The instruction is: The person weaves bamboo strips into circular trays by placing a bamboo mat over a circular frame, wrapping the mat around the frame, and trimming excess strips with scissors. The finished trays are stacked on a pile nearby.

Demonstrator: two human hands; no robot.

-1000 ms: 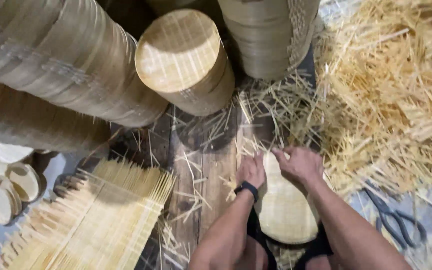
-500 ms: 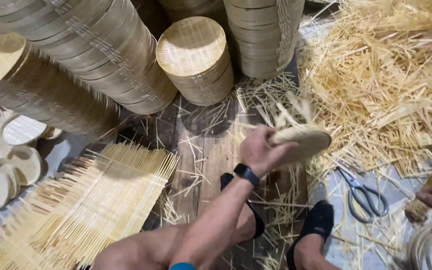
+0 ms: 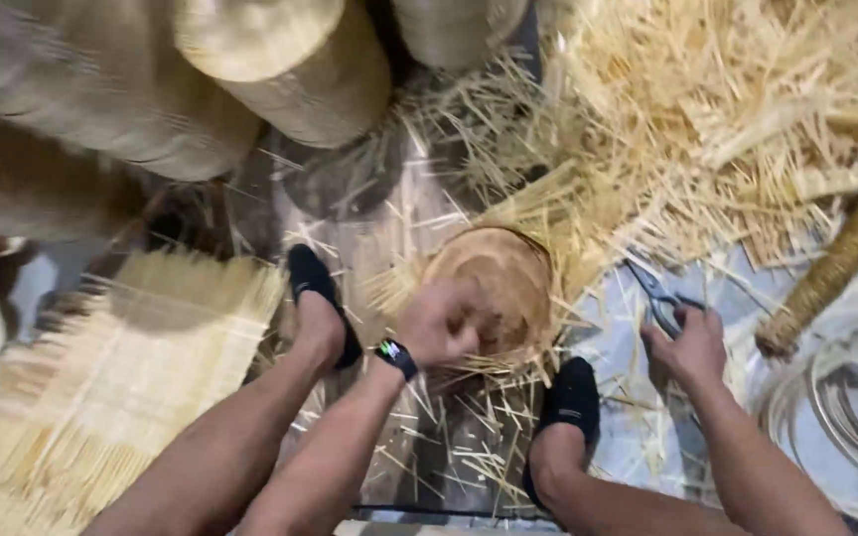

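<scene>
My left hand (image 3: 436,326), with a black watch on the wrist, grips a round woven bamboo lid (image 3: 504,288) tilted on edge between my feet, loose strip ends sticking out of its rim. My right hand (image 3: 689,347) closes around the handles of a pair of dark scissors (image 3: 655,294) lying on the floor at the right. Both feet in black socks (image 3: 573,397) rest on a wooden board.
Tall stacks of round bamboo baskets (image 3: 280,60) lie on their sides at the top. A big heap of bamboo splinters (image 3: 727,129) fills the upper right. A flat woven bamboo mat (image 3: 101,377) lies at the left. A coil of clear tubing (image 3: 846,417) sits at the right.
My view swung down and right. The left hand brought the lid down between my feet. The right hand reached out to the scissors and took their handles.
</scene>
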